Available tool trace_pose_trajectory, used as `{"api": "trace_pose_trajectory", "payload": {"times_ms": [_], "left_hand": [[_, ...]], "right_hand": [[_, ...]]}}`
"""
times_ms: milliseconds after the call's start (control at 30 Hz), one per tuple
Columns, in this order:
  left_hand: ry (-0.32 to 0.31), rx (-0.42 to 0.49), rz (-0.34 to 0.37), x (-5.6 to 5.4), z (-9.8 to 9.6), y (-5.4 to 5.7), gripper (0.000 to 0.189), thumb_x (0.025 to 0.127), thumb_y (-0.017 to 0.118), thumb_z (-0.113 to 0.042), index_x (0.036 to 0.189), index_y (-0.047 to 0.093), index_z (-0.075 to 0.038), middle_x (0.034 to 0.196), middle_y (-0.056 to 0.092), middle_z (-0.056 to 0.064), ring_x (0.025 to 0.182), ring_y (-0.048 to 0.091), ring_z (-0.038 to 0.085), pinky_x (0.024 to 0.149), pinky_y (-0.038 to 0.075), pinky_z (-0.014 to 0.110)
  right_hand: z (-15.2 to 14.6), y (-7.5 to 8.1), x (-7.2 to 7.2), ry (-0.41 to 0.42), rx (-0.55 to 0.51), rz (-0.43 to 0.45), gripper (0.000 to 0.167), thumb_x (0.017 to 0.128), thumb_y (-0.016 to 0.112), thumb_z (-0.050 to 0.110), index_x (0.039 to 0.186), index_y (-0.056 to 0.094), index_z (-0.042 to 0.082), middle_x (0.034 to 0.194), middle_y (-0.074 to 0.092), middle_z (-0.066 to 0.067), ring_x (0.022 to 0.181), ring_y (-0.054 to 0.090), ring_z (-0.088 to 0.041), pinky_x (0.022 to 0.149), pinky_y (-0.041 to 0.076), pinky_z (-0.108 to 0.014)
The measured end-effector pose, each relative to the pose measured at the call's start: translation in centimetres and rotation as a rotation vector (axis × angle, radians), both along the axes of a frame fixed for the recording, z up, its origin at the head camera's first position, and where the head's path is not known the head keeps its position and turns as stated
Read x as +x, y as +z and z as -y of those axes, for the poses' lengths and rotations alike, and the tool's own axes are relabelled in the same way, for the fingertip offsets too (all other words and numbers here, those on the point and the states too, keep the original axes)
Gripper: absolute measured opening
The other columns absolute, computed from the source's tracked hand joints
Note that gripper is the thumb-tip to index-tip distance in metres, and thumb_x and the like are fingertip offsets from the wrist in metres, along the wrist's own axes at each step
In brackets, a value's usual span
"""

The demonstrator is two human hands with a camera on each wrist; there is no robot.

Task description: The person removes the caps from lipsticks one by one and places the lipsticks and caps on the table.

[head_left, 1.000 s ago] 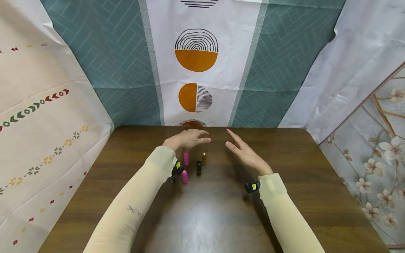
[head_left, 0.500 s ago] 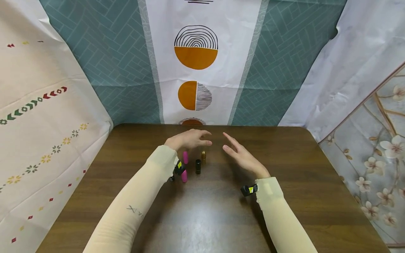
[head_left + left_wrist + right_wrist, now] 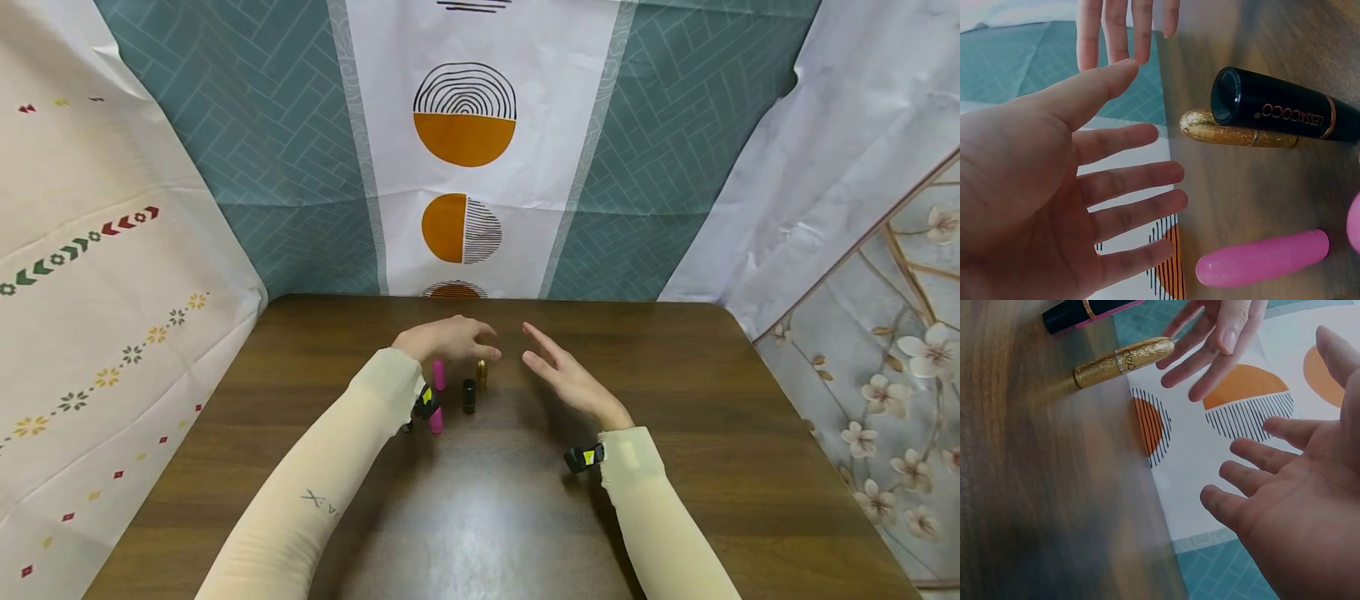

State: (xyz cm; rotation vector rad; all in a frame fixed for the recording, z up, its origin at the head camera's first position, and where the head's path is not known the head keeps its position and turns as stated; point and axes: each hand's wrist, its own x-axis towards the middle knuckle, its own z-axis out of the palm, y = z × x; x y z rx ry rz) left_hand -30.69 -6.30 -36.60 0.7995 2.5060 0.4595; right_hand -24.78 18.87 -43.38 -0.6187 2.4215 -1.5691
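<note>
Four lipstick-like tubes is more than I count singly, so several stand upright on the brown table: a black lipstick [image 3: 469, 397] lettered in gold, a gold textured lipstick [image 3: 482, 374] just behind it, and two plain pink tubes, one at the back [image 3: 439, 375] and one in front [image 3: 437, 421]. My left hand [image 3: 450, 337] hovers above and behind the back pink tube, fingers extended, holding nothing. To the right of the gold lipstick, my right hand [image 3: 573, 379] hangs over the table with straight, spread fingers and nothing in it. The left wrist strap partly covers the front pink tube.
The wooden table [image 3: 675, 467] reaches back to a patterned cloth [image 3: 292, 167] hanging behind it. Cream embroidered cloth [image 3: 97, 317] hangs along the left side, and a white floral one [image 3: 885, 400] along the right. Both wrists carry small black devices.
My right hand has moved left, closer to the left hand, and slightly nearer to me. The left hand has lowered a little. The tubes stand where they were.
</note>
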Motion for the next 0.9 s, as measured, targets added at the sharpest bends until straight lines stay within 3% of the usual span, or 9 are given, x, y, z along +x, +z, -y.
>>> {"api": "trace_pose_trajectory", "payload": {"times_ms": [367, 667, 900], "left_hand": [[0.001, -0.043, 0.012, 0.6, 0.0, 0.1, 0.050, 0.103, 0.063, -0.047, 0.141, 0.066, -0.014, 0.145, 0.061, 0.005, 0.134, 0.055, 0.026, 0.112, 0.044, 0.051], [-0.016, -0.091, -0.002, 0.5, -0.4, -0.3, 0.047, 0.103, 0.067, -0.039, 0.139, 0.066, -0.009, 0.139, 0.065, 0.005, 0.131, 0.054, 0.025, 0.112, 0.044, 0.048], [-0.019, -0.070, 0.021, 0.7, -0.6, -0.6, 0.042, 0.102, 0.070, -0.031, 0.137, 0.067, -0.007, 0.133, 0.067, 0.006, 0.117, 0.062, 0.023, 0.107, 0.049, 0.046]], "right_hand": [[0.2, -0.6, 0.1, 0.007, -0.038, 0.037, 0.062, 0.112, 0.046, 0.038, 0.167, 0.022, 0.021, 0.172, 0.023, -0.005, 0.158, 0.018, -0.033, 0.121, 0.022, -0.064], [0.1, -1.5, -0.1, 0.000, -0.076, 0.073, 0.063, 0.112, 0.046, 0.038, 0.167, 0.023, 0.018, 0.171, 0.024, -0.009, 0.157, 0.019, -0.036, 0.122, 0.021, -0.063], [0.2, -1.9, 0.0, 0.011, -0.085, 0.086, 0.064, 0.113, 0.045, 0.039, 0.167, 0.022, 0.016, 0.171, 0.024, -0.009, 0.158, 0.019, -0.033, 0.123, 0.020, -0.062]]}}
